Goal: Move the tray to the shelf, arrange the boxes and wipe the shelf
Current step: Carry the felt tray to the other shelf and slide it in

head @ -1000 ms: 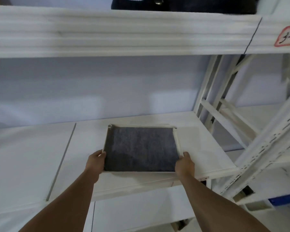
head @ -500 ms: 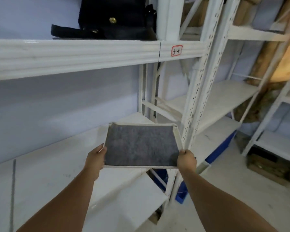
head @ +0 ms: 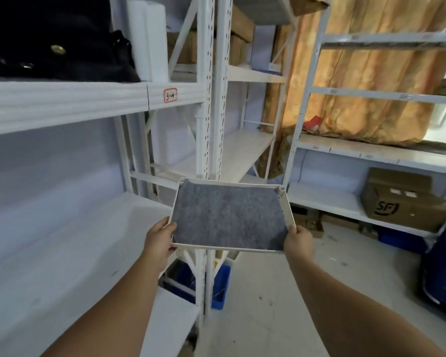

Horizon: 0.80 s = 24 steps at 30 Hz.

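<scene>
I hold a shallow white tray (head: 285, 204) lined with grey felt in mid-air, in front of the shelf uprights. My left hand (head: 159, 243) grips its near left corner and my right hand (head: 298, 240) grips its near right corner. The tray is empty and roughly level. The white shelf (head: 70, 243) it came off lies to the left below it. A brown cardboard box (head: 402, 202) with black lettering sits on a low shelf at the right.
White perforated uprights (head: 211, 99) stand just behind the tray. A black bag (head: 52, 42) and a white roll (head: 150, 39) rest on the upper shelf marked 3-4. Blue bins (head: 219, 287) sit on the floor. An orange curtain (head: 366, 73) hangs behind the right rack.
The tray has been lifted off the left shelf and carried right, away from it. My view has swung right toward the other racks.
</scene>
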Available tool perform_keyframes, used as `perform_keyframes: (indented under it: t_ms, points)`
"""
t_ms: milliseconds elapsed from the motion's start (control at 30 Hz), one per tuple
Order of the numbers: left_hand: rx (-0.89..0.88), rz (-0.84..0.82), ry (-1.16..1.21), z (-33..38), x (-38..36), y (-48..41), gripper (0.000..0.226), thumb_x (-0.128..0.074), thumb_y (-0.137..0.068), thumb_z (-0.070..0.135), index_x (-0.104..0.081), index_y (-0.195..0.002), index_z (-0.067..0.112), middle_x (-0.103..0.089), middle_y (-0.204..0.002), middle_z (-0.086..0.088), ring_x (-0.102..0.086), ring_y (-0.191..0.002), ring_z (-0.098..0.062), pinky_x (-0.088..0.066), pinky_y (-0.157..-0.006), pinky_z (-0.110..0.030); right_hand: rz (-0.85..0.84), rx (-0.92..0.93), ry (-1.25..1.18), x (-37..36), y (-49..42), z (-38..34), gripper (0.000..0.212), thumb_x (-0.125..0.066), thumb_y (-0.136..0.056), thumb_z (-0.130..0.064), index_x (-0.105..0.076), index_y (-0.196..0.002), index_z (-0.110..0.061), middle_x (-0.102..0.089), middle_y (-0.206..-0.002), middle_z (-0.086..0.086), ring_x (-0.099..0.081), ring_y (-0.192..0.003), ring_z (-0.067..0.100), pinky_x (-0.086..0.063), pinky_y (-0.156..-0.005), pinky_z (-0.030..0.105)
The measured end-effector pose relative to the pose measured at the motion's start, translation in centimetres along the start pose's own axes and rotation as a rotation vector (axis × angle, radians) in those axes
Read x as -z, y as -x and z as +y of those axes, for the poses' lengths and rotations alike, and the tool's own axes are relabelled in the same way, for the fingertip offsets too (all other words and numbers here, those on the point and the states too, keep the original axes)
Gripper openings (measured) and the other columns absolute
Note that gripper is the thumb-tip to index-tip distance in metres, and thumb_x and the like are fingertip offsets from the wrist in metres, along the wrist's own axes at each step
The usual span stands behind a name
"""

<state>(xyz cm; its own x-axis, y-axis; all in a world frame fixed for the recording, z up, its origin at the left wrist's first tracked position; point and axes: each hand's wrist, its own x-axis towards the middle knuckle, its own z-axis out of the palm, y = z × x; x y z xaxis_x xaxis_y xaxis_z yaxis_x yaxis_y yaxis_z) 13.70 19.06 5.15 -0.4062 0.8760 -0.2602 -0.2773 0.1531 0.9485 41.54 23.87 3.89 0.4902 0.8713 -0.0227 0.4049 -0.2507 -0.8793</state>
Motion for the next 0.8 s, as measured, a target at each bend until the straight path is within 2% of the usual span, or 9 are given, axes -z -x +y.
perform_keyframes:
  t_ms: [100,200,300,367,500,600,733,800]
  points:
    - [-0.049,-0.041,0.018,0.9,-2.7,0.4,0.040,-0.046,-0.098,0.011,-0.050,-0.137,0.022,-0.060,-0.116,-0.004,-0.059,-0.089,-0.015,-0.046,-0.072,-0.030,0.042,-0.018,-0.026,2.4,-0.9,-0.2,0.038,-0.037,-0.100,-0.025,-0.064,-0.116,-0.004,-0.066,-0.111,0.018,-0.059,-0.102,0.037,-0.048,-0.088,0.039]
    - [-0.078,-0.074,0.009,1.8,-5.2,0.4,0.041,-0.044,-0.099,0.010,-0.050,-0.138,0.021,-0.059,-0.113,-0.001,-0.058,-0.096,-0.017,-0.048,-0.079,-0.030,0.079,-0.041,-0.064,4.7,-1.9,-0.5,0.036,-0.039,-0.099,-0.025,-0.067,-0.112,-0.006,-0.067,-0.109,0.016,-0.058,-0.094,0.033,-0.043,-0.078,0.032]
    - [-0.104,-0.131,-0.019,2.1,-7.9,0.2,0.040,-0.046,-0.098,0.013,-0.052,-0.136,0.024,-0.063,-0.122,-0.002,-0.060,-0.101,-0.021,-0.050,-0.077,-0.032,0.120,-0.054,-0.086,7.1,-3.0,0.0,0.036,-0.040,-0.099,-0.026,-0.068,-0.107,-0.005,-0.068,-0.105,0.015,-0.055,-0.085,0.028,-0.040,-0.074,0.030]
    - [-0.113,-0.165,-0.025,2.2,-10.0,0.5,0.040,-0.046,-0.098,0.013,-0.051,-0.137,0.024,-0.061,-0.127,-0.004,-0.060,-0.105,-0.022,-0.049,-0.083,-0.034,0.150,-0.077,-0.121,8.8,-3.7,0.5,0.037,-0.040,-0.098,-0.027,-0.069,-0.108,-0.005,-0.068,-0.103,0.015,-0.057,-0.087,0.030,-0.042,-0.075,0.031]
    - [-0.147,-0.205,-0.071,2.3,-15.0,1.3,0.037,-0.045,-0.099,0.016,-0.053,-0.135,0.025,-0.058,-0.133,-0.004,-0.057,-0.114,-0.025,-0.049,-0.078,-0.033,0.207,-0.100,-0.170,12.8,-5.8,1.1,0.032,-0.041,-0.095,-0.021,-0.069,-0.103,-0.005,-0.066,-0.094,0.012,-0.060,-0.090,0.032,-0.045,-0.077,0.034]
    - [-0.180,-0.208,-0.111,2.4,-18.7,1.8,0.037,-0.043,-0.100,0.017,-0.053,-0.136,0.022,-0.056,-0.136,-0.005,-0.056,-0.119,-0.028,-0.048,-0.080,-0.033,0.247,-0.112,-0.204,16.0,-7.4,1.0,0.026,-0.042,-0.092,-0.018,-0.065,-0.100,-0.009,-0.062,-0.093,0.010,-0.059,-0.092,0.031,-0.048,-0.084,0.038]
    - [-0.214,-0.217,-0.094,2.7,-23.9,3.0,0.037,-0.042,-0.101,0.016,-0.051,-0.137,0.018,-0.060,-0.127,-0.004,-0.059,-0.104,-0.023,-0.045,-0.064,-0.024,0.279,-0.112,-0.245,19.9,-10.0,1.2,0.028,-0.044,-0.092,-0.018,-0.065,-0.109,-0.011,-0.064,-0.104,0.012,-0.060,-0.098,0.031,-0.049,-0.093,0.044]
    - [-0.212,-0.216,-0.094,2.6,-26.5,3.3,0.037,-0.043,-0.100,0.016,-0.052,-0.136,0.017,-0.060,-0.129,-0.007,-0.060,-0.107,-0.026,-0.045,-0.061,-0.023,0.282,-0.111,-0.263,21.9,-11.4,1.5,0.028,-0.043,-0.094,-0.017,-0.066,-0.111,-0.011,-0.061,-0.100,0.009,-0.056,-0.093,0.026,-0.049,-0.092,0.042]
